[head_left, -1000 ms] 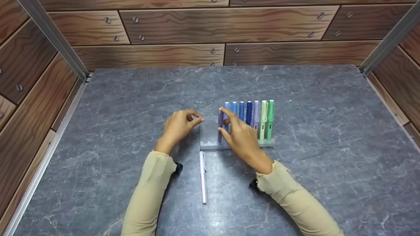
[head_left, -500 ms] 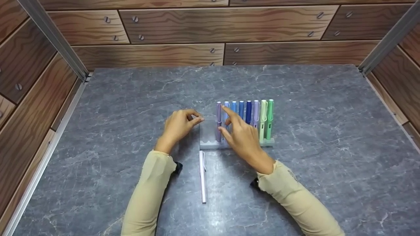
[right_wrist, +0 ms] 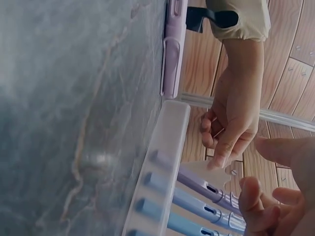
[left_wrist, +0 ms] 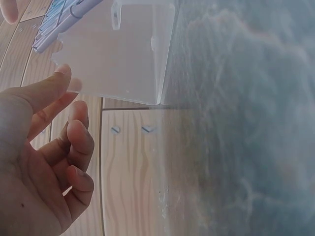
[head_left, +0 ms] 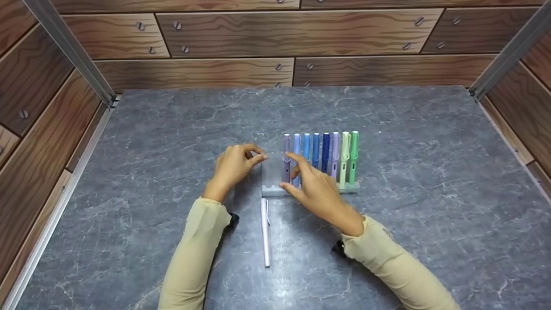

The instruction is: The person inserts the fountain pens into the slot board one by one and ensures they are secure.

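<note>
My left hand (head_left: 236, 168) pinches the upper left corner of a clear pen stand (left_wrist: 115, 59) between thumb and index finger. In the stand's notches a row of capped pens stands upright, from a mauve pen (head_left: 287, 144) at the left through blues to a green pen (head_left: 354, 157) at the right. My right hand (head_left: 320, 191) is in front of the row, thumb and fingers spread, holding nothing. Its index fingertip lies near the mauve pen; whether they touch, I cannot tell. This hand hides the lower parts of several middle pens.
A pale lilac pen (head_left: 265, 234) lies on the grey marbled table (head_left: 172, 120) in front of the stand's left end, also visible as a lilac pen (right_wrist: 173, 54) in the right wrist view. Wood-patterned walls (head_left: 275, 34) enclose the table's back and sides.
The right hand has let go of the mauve pen, which now stands upright in the stand, and has drawn slightly down toward the body. The left hand has stayed on the stand's corner.
</note>
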`<action>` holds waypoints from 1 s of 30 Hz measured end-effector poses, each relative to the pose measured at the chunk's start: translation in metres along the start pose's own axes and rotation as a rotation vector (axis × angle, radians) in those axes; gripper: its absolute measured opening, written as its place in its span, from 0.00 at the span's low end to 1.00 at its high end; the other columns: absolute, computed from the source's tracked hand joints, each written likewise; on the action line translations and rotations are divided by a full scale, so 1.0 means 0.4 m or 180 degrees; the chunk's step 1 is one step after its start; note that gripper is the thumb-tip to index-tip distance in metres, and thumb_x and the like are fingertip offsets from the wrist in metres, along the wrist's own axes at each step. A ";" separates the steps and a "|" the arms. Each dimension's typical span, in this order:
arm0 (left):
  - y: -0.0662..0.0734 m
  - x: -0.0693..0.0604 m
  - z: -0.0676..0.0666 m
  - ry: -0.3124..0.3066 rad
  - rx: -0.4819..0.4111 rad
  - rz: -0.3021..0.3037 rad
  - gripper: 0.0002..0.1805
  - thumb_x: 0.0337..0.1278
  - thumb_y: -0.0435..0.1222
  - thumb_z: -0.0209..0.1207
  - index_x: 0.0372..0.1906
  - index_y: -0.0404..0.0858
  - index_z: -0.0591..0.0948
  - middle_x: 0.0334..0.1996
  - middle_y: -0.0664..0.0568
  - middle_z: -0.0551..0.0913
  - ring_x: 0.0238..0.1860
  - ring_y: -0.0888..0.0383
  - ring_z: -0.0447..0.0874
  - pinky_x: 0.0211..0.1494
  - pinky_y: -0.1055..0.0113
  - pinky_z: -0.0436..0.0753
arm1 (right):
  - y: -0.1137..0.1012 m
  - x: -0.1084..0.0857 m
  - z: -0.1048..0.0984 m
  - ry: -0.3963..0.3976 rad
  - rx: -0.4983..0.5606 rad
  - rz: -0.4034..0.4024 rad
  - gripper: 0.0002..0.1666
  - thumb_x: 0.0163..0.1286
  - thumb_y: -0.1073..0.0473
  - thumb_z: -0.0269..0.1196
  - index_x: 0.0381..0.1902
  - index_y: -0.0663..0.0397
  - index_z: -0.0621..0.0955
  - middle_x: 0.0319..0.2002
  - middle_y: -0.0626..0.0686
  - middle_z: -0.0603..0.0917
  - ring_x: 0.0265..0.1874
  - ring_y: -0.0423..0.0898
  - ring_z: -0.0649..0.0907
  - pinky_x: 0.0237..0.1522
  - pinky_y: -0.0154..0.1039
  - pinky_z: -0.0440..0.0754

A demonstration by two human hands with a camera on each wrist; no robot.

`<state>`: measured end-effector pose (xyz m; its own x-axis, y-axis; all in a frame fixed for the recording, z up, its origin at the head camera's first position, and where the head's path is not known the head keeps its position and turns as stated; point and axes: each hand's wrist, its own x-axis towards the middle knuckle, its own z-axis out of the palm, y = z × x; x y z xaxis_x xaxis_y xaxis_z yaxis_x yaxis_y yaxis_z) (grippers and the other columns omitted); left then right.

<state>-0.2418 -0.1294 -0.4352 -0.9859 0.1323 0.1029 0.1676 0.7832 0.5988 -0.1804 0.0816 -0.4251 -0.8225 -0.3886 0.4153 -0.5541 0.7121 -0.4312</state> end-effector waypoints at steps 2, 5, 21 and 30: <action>0.001 0.000 -0.001 -0.0020 -0.0002 -0.0007 0.14 0.59 0.53 0.61 0.42 0.51 0.87 0.25 0.53 0.85 0.20 0.62 0.71 0.24 0.67 0.68 | -0.003 -0.003 0.001 -0.0092 0.0051 0.0013 0.40 0.59 0.51 0.71 0.65 0.55 0.68 0.33 0.48 0.83 0.16 0.33 0.64 0.16 0.29 0.64; 0.002 0.001 -0.002 -0.0029 -0.0012 -0.0023 0.14 0.59 0.53 0.61 0.42 0.51 0.87 0.24 0.53 0.85 0.20 0.62 0.70 0.24 0.67 0.67 | -0.006 -0.009 0.005 -0.0249 0.0158 0.0043 0.39 0.59 0.52 0.71 0.65 0.55 0.68 0.33 0.48 0.83 0.16 0.32 0.65 0.17 0.29 0.65; 0.002 0.000 0.000 -0.0020 0.0012 -0.0020 0.14 0.59 0.53 0.61 0.41 0.51 0.87 0.25 0.54 0.84 0.20 0.62 0.69 0.24 0.67 0.67 | -0.012 -0.030 0.024 -0.1269 0.0593 0.0289 0.43 0.57 0.49 0.71 0.67 0.52 0.67 0.37 0.48 0.83 0.24 0.36 0.75 0.26 0.32 0.72; 0.001 -0.003 0.000 -0.0012 -0.0005 -0.0025 0.13 0.59 0.52 0.62 0.41 0.51 0.87 0.23 0.54 0.83 0.19 0.62 0.68 0.23 0.67 0.65 | -0.018 -0.036 0.031 -0.1649 0.0697 0.0298 0.45 0.57 0.49 0.71 0.69 0.51 0.65 0.40 0.48 0.83 0.24 0.37 0.74 0.29 0.35 0.73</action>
<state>-0.2407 -0.1294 -0.4351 -0.9871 0.1287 0.0951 0.1600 0.7831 0.6009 -0.1661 0.0749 -0.4379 -0.7942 -0.6050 -0.0558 -0.4441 0.6408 -0.6262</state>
